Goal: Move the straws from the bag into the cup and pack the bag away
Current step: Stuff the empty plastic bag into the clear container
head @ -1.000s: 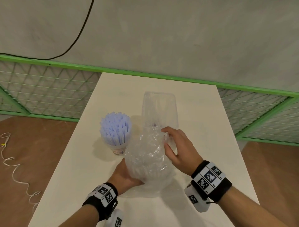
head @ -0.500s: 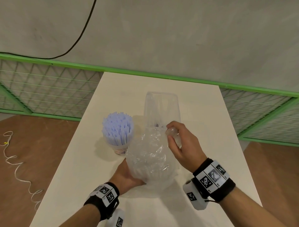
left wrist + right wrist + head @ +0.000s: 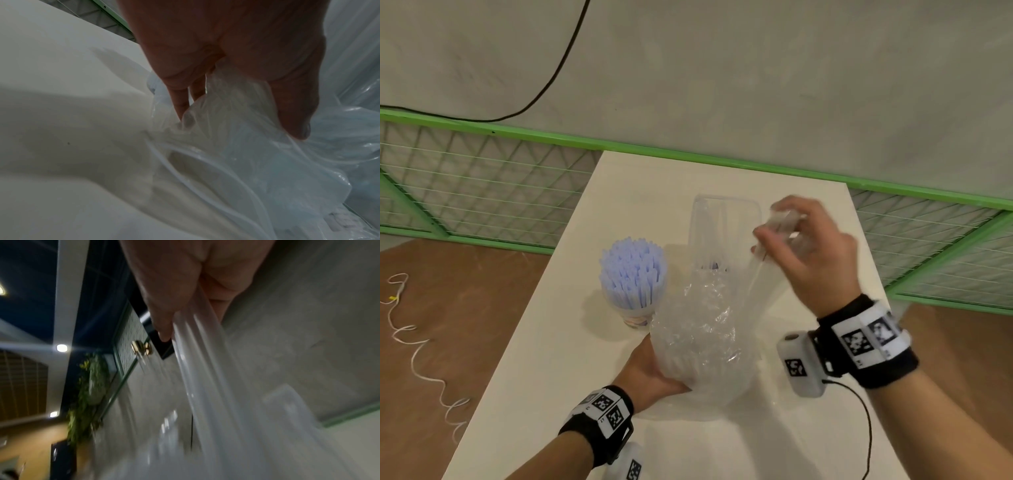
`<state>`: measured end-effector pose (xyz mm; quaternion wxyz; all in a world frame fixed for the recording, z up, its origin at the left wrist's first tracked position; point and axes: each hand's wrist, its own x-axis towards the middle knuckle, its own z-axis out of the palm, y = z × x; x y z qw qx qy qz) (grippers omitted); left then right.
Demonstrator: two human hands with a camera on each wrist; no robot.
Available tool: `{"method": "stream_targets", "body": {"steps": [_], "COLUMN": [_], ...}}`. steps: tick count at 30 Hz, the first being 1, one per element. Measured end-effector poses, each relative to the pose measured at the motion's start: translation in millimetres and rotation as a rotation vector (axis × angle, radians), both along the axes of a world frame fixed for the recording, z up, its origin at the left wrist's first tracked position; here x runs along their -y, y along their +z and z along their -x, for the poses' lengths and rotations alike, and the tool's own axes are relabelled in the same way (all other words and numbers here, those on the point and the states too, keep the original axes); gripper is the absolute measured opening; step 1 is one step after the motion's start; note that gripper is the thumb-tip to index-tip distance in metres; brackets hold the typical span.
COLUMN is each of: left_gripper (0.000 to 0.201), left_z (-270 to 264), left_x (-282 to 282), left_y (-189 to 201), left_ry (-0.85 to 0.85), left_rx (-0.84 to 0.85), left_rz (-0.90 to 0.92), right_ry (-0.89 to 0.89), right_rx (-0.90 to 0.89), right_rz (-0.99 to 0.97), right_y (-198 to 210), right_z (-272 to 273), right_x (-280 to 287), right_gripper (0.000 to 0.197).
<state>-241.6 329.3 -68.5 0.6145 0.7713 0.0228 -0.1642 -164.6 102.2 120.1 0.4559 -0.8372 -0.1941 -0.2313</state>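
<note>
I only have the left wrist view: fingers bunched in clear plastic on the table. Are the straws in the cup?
Observer: Yes, a bunch of straws stands upright in the cup, just left of the bag.
Operator: What is the other hand doing?
Observer: The right hand is raised above the table, pinching a stretched strip of the bag.
Operator: Anything beyond the bag?
Observer: A clear plastic container stands right behind it, on the far side.

No readable text; wristbands [image 3: 866, 339] carry only square coded markers.
</note>
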Motion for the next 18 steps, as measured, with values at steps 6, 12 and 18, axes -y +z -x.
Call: {"method": "stream_targets", "body": {"steps": [6, 12, 18], "left_gripper": [0.078, 0.081, 0.084], "left_z": [-1.0, -0.3, 0.7], "left_x": [-2.4, -2.0, -2.6], "left_y": [-2.1, 0.2, -0.2], "left_ry": [-0.012, -0.004, -0.01], "left_rx": [0.006, -0.006, -0.027], "left_rz": [0.005, 0.003, 0.042], "right_ry": [-0.133, -0.186, -0.059], "right_rx": [0.25, 0.351, -0.159], "right_rz": [-0.155, -0.265, 0.02], "right_y": [79.9, 101.6, 20.1], "right_z": [-21.8, -77.0, -125.1], "right_x": [25.4, 23.6, -2.4], "right_gripper": [0.032, 0.026, 0.019]}}
